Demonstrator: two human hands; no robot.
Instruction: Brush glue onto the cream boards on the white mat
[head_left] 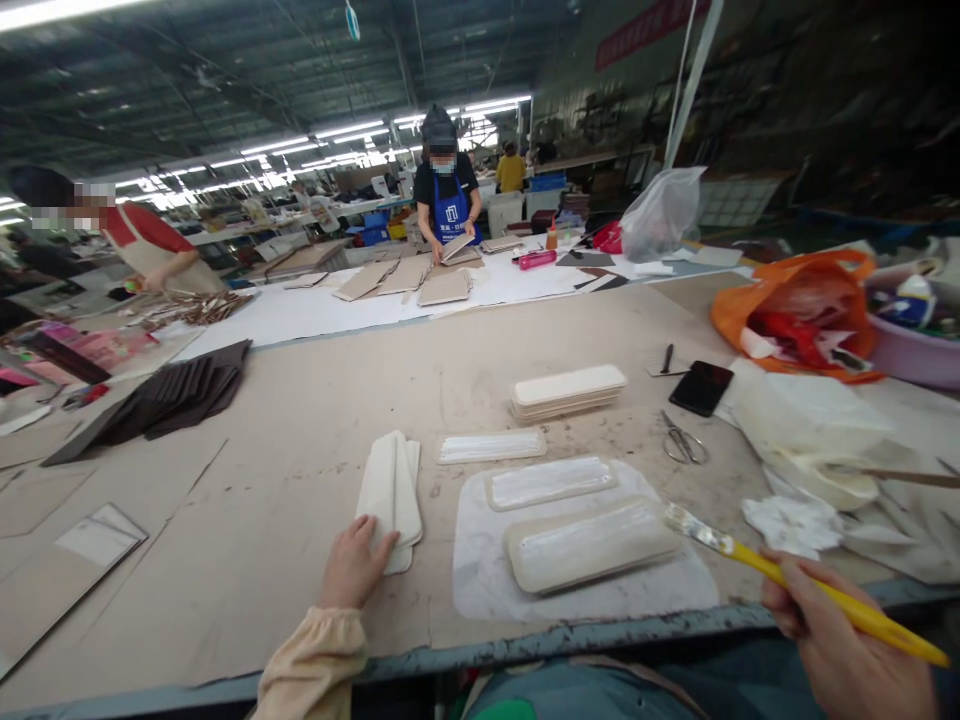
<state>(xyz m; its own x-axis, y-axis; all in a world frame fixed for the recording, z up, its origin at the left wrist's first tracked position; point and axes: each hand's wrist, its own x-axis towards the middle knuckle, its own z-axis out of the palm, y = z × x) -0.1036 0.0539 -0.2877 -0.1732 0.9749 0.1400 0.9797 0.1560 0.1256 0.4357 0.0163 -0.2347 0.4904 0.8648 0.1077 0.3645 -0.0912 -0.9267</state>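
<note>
My right hand (840,630), at the lower right, is closed around the yellow handle of a paintbrush (787,575). The brush's whitish bristles reach the right end of a rounded pale panel (592,550) coated with a white, wet-looking layer. Behind it, a similar coated panel (551,483) lies on the same white sheet (476,580). A smaller coated strip (491,446) lies farther back on the table. To the left, my left hand (356,560) rests with thumb and fingers apart on a few overlapping cream strips (390,490).
Behind the coated pieces stands a stack of pale strips (568,390). Scissors (682,440), a black phone (701,388) and crumpled white tissue (795,525) lie rightward, near an orange bag (795,310). Dark panels (187,390) fan out leftward. A co-worker (450,190) handles panels across the table.
</note>
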